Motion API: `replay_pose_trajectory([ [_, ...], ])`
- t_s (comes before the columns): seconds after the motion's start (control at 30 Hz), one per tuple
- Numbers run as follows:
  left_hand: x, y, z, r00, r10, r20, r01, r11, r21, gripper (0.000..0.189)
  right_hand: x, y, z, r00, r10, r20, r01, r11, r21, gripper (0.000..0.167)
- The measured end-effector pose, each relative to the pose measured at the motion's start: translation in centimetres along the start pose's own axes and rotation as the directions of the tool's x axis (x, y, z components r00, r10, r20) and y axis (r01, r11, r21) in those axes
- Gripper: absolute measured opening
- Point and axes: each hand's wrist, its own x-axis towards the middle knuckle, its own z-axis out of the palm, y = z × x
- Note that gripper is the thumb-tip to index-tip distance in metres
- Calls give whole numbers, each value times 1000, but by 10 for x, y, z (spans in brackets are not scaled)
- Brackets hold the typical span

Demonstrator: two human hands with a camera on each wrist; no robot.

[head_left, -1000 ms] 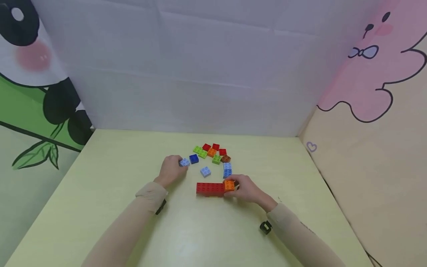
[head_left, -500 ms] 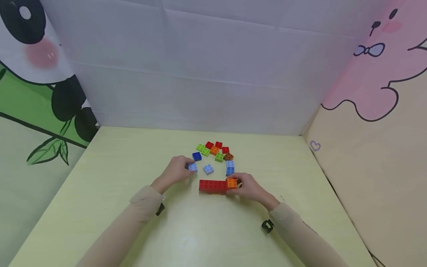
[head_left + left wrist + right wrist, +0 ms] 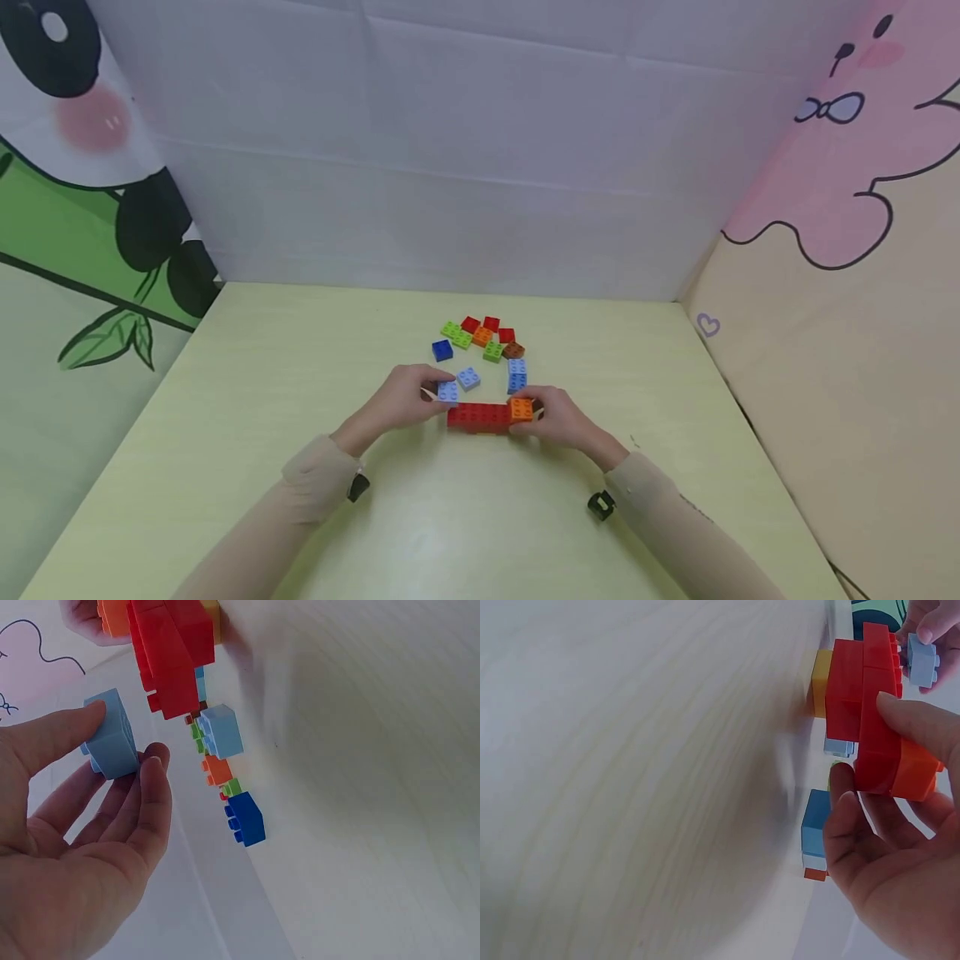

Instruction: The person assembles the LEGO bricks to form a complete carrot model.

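In the head view my left hand [image 3: 405, 397] pinches a light blue toy brick [image 3: 447, 392] between thumb and fingers, above the left end of a red brick structure [image 3: 477, 417]. The left wrist view shows this light blue brick [image 3: 112, 739] raised and apart from the red bricks [image 3: 166, 664]. My right hand [image 3: 558, 418] grips the structure's right end, where an orange brick [image 3: 521, 409] sits on top. From the right wrist, the thumb lies on the upper red layer [image 3: 877, 727], fingers opposite. A yellow brick [image 3: 821, 682] is underneath.
Behind the structure lie a loose light blue brick [image 3: 468, 379], a dark blue brick [image 3: 442, 351] and a blue brick stack [image 3: 517, 377]. Farther back are several green, red and orange bricks [image 3: 482, 337] and a brown brick [image 3: 513, 350]. A pale wall [image 3: 450, 208] closes the table's far side.
My left hand has carried the light blue brick right and nearer, from beside the dark blue brick to the red structure's left end. My right hand keeps its grip, and the view shifted slightly.
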Motion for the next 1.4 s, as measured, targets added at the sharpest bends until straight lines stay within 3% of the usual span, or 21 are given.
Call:
replay_pose_trajectory([
  [0.37, -5, 2, 9, 996, 69, 56, -68, 997, -24, 40, 0, 0, 0, 1000, 3, 6, -3, 1000, -6, 41],
  [0.83, 0, -6, 21, 993, 110, 50, -109, 994, -29, 39, 1, 1, 1, 1000, 23, -5, -23, 1000, -4, 42],
  [1.1, 2, -7, 26, 995, 102, 24, -101, 995, -17, 40, 1, -1, 1, 1000, 3, -6, -3, 1000, -14, 41],
  [1.4, 2, -8, 31, 998, 67, -9, -67, 994, -86, 43, 1, 2, 0, 1000, 8, 5, -8, 1000, 3, 42],
])
